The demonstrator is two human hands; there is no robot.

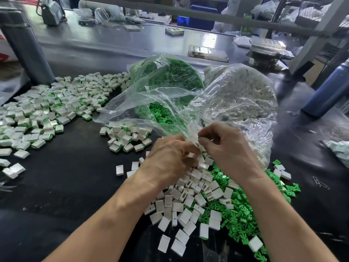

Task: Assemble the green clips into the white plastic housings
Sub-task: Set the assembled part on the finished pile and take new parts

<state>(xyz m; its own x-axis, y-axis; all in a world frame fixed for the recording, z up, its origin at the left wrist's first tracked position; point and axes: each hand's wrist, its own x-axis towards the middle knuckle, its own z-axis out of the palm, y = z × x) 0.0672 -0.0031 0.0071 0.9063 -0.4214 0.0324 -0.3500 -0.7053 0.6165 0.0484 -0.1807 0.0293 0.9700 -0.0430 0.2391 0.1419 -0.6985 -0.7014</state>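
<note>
- Green clips [243,210] and white plastic housings [188,201] lie mixed in a loose heap at the near edge of the black worktop [75,167], just under both hands.
- Finished pile [47,110]: a broad spread of white housings with green showing at their edges covers the left side of the worktop, reaching toward its far left corner. A smaller cluster [126,138] of the same lies nearer the middle. Judged from this, a good share of the work is done.
- Supply left: a clear bag of clips [170,76] and a clear bag of housings [241,91] stand side by side at mid-worktop, both quite full, so much appears to remain.
- Left hand [168,157] is curled over the top of the heap; it seems to hold a white housing, though the fingertips are blurred and I cannot tell for sure.
- Right hand [224,146] has thumb and forefinger pinched on a small green piece [200,137], likely a clip, held just beside the left hand, ready to be seated.
- Paper clips [319,183] lie near the right edge.
</note>
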